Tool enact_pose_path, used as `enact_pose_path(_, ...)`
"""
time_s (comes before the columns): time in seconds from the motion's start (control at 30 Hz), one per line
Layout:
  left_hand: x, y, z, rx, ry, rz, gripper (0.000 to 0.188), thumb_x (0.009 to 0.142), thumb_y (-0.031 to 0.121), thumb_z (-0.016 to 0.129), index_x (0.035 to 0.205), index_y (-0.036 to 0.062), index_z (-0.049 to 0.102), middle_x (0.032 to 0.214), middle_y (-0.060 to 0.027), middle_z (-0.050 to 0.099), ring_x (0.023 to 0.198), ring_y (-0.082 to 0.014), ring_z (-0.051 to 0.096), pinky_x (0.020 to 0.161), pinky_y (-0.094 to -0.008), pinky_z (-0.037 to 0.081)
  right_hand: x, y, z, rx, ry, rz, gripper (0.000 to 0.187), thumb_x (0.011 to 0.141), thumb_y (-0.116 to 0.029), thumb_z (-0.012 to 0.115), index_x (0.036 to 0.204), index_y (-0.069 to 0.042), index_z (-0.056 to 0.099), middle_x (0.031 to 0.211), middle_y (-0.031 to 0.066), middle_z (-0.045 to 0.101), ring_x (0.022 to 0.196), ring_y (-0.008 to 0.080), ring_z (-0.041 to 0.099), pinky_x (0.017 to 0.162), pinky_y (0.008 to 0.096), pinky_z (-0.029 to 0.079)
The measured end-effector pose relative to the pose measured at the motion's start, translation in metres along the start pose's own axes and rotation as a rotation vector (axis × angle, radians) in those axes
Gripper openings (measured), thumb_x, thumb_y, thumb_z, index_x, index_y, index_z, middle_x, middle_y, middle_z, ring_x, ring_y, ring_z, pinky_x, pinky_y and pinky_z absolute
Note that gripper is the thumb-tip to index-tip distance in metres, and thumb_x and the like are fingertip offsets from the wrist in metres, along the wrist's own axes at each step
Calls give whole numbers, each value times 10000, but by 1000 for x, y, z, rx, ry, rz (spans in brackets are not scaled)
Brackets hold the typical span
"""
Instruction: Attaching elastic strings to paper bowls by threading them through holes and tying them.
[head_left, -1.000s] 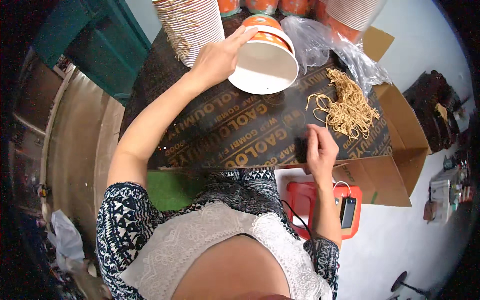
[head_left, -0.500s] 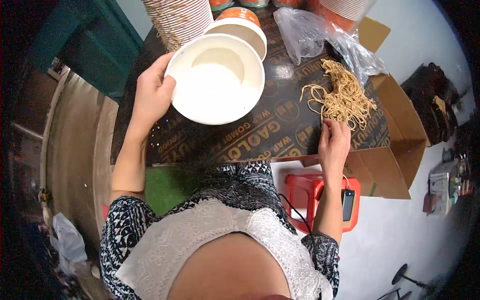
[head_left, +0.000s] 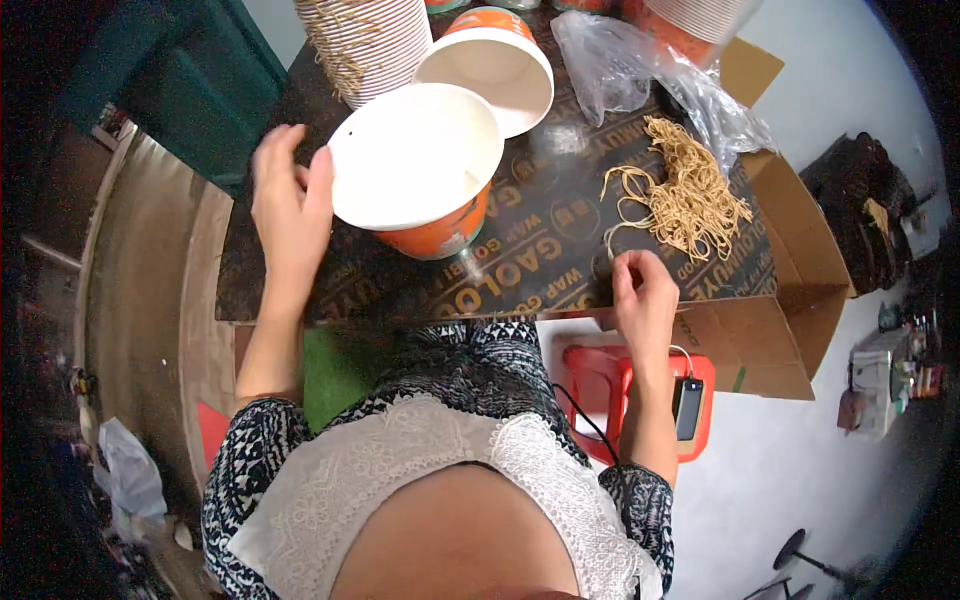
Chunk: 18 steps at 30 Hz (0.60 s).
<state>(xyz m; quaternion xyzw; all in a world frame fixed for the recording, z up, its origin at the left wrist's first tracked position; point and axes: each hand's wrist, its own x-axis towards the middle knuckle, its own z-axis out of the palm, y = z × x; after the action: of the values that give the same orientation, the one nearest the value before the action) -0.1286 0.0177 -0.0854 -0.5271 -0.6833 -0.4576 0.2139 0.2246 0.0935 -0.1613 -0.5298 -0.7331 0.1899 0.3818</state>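
A white-lined paper bowl with an orange outside stands on the dark printed table, its mouth tilted toward me. At its left side my left hand has its fingers apart, with the thumb close to the rim. A tangled heap of tan string lies at the right of the table. Just below the heap, near the front edge, my right hand is closed in a pinch. A loose strand from the heap runs to its fingertips, where the end is hidden. Right behind the bowl, another paper bowl lies on its side.
At the back left rises a tall stack of bowls with tan strands hanging along it. A clear plastic bag lies at the back right. Beyond the table's right edge is an open cardboard box. Below stands a red stool holding a phone-like device.
The bowl has come down and turned more upright, showing its orange side, and my left hand has let go. My right hand has drawn slightly left and nearer, away from the heap.
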Motion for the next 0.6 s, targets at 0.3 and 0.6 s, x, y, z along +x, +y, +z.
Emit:
enact_pose_path(0.3, -53, 111, 35, -617, -890, -92, 151, 938, 73, 547, 959, -18, 665, 831, -82, 698, 779, -155, 671, 695, -269, 519, -26, -33, 0, 183, -23, -105, 57, 805, 25, 650, 842, 0, 615, 787, 131, 598, 736, 296, 572, 672, 380, 463)
enact_pose_path(0.6, -45, 151, 130, -796, -1526, -762, 189, 867, 127, 633, 830, -56, 659, 669, -90, 600, 398, -81, 449, 322, -233, 252, -33, -32, 1, 208, -1, -283, 108, 767, 61, 663, 809, -10, 593, 760, 118, 574, 700, 287, 537, 641, 383, 431)
